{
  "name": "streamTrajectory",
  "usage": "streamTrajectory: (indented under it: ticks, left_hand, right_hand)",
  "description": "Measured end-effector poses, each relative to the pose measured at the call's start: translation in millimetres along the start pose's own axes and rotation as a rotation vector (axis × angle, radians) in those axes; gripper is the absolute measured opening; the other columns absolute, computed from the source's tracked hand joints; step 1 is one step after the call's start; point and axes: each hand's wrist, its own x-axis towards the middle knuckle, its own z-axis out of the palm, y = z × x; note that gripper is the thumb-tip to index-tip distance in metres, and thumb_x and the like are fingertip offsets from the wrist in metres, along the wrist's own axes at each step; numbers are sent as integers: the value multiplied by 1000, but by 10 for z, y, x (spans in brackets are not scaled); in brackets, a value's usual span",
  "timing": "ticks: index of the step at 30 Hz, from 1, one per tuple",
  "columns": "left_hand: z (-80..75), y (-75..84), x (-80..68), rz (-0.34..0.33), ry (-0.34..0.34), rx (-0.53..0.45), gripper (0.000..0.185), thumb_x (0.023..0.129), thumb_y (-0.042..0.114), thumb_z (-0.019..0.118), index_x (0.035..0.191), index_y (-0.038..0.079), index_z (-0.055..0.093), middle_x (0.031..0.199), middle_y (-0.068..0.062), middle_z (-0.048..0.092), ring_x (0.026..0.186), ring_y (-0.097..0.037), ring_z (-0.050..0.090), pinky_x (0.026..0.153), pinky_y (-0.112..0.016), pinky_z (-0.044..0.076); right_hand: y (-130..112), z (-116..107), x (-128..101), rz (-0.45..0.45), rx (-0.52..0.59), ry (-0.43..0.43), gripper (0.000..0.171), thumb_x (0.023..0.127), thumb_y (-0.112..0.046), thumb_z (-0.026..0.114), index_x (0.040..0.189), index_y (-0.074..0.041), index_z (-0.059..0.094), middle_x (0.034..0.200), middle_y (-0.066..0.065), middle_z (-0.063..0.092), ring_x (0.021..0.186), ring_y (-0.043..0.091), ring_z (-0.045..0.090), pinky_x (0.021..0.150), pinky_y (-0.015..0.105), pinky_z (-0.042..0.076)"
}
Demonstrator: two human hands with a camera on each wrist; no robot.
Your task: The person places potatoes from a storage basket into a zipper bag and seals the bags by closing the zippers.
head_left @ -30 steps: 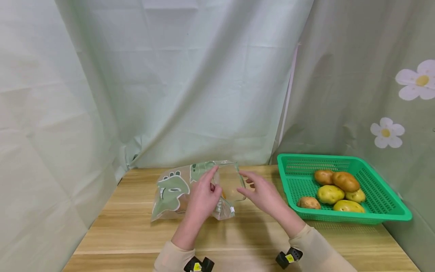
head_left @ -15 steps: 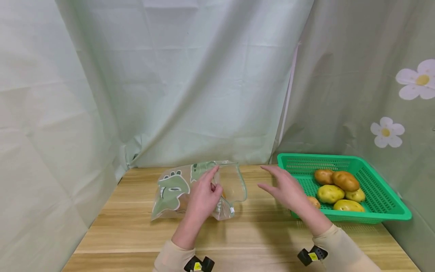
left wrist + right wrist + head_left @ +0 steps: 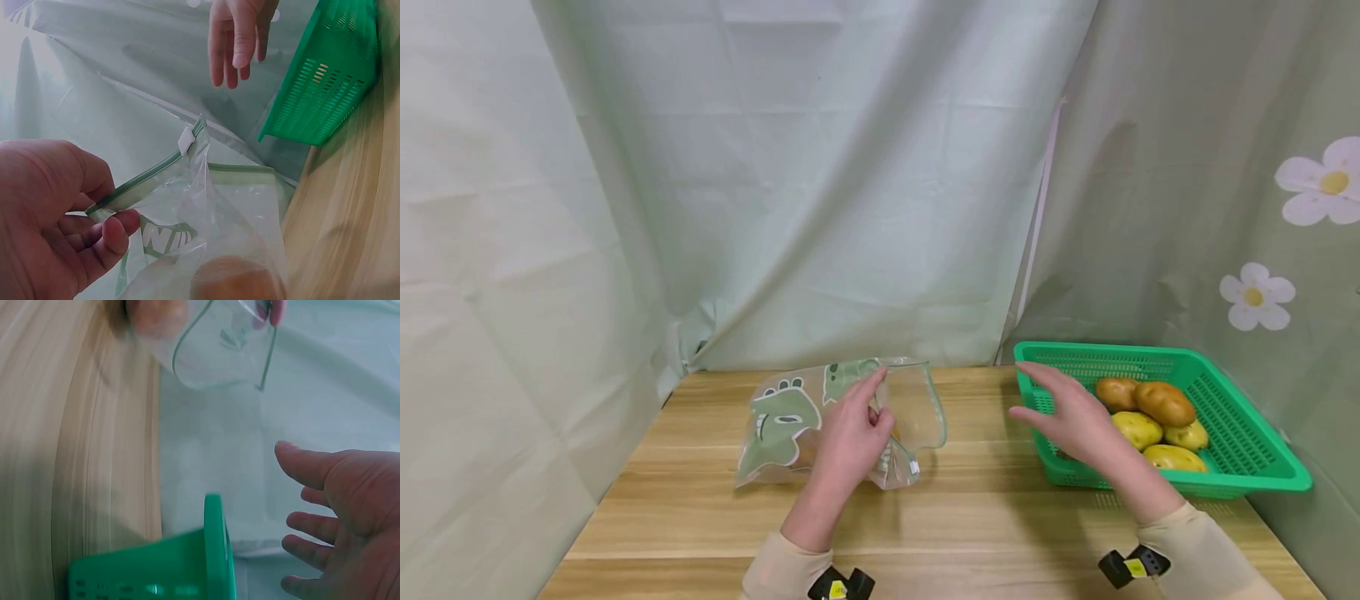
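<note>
A clear zip bag (image 3: 782,429) with green cartoon prints lies on the table, its mouth facing right. My left hand (image 3: 852,433) pinches the bag's upper edge near the green zip strip, as the left wrist view shows. A white slider (image 3: 185,140) sits on that strip. Inside the bag is a brownish round thing (image 3: 234,279), probably a potato, partly cut off by the frame. My right hand (image 3: 1075,417) hovers over the left rim of the green basket (image 3: 1247,417), fingers apart and holding nothing. In the basket lie several potatoes (image 3: 1165,403), some partly hidden by the right hand.
The wooden table (image 3: 955,533) carries the bag at the middle left and the basket at the right. A pale curtain (image 3: 850,208) hangs behind and on the left side. Another curtain with white flowers (image 3: 1255,296) closes off the right side.
My right hand has moved away from the bag's mouth, rightward to the basket's left rim. My left hand stays on the bag, which keeps its place.
</note>
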Motion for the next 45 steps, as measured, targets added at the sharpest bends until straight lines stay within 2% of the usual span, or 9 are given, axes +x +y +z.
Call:
streamTrajectory:
  ticks: [6, 13, 21, 27, 36, 45]
  left_hand:
    - [17, -19, 2, 29, 9, -7, 64, 92, -5, 69, 156, 3, 61, 152, -20, 63, 63, -5, 55, 54, -25, 50]
    - [20, -22, 8, 22, 8, -9, 65, 93, -5, 68, 156, 4, 61, 153, -20, 62, 63, -5, 55, 54, -25, 50]
    - [21, -24, 10, 16, -1, -5, 65, 93, -5, 68, 157, 4, 60, 154, -21, 61, 63, -5, 54, 54, -25, 49]
    - [18, -20, 3, 13, -5, -5, 66, 93, -4, 69, 157, 3, 60, 153, -21, 62, 64, -6, 55, 54, -25, 50]
    - [13, -23, -1, 8, -9, 6, 67, 92, -4, 70, 158, 4, 59, 153, -19, 62, 65, -6, 55, 55, -24, 50]
    - [23, -27, -5, 7, -7, 10, 66, 92, -4, 70, 157, 4, 60, 153, -20, 62, 65, -6, 56, 55, -25, 50]
  right_hand:
    - [155, -86, -50, -14, 11, -3, 74, 101, -31, 83, 163, -3, 52, 164, 26, 50, 151, 53, 43, 118, 73, 39]
    - [307, -186, -100, -11, -2, -18, 78, 100, -33, 85, 163, -2, 50, 163, 29, 49, 148, 56, 44, 115, 75, 40]
    - [440, -294, -175, 32, -5, -71, 85, 100, -39, 83, 167, -4, 44, 168, 32, 40, 149, 59, 41, 113, 78, 40]
    - [569, -316, -226, 53, -10, -110, 91, 100, -42, 83, 169, -1, 39, 168, 36, 36, 148, 62, 39, 110, 80, 40]
    - [686, -328, -286, 32, 7, -150, 89, 99, -37, 85, 165, 4, 42, 163, 39, 42, 144, 64, 44, 106, 78, 45]
    - [784, -320, -328, 23, 22, -207, 90, 97, -42, 85, 163, 5, 46, 164, 35, 44, 144, 61, 47, 106, 76, 47]
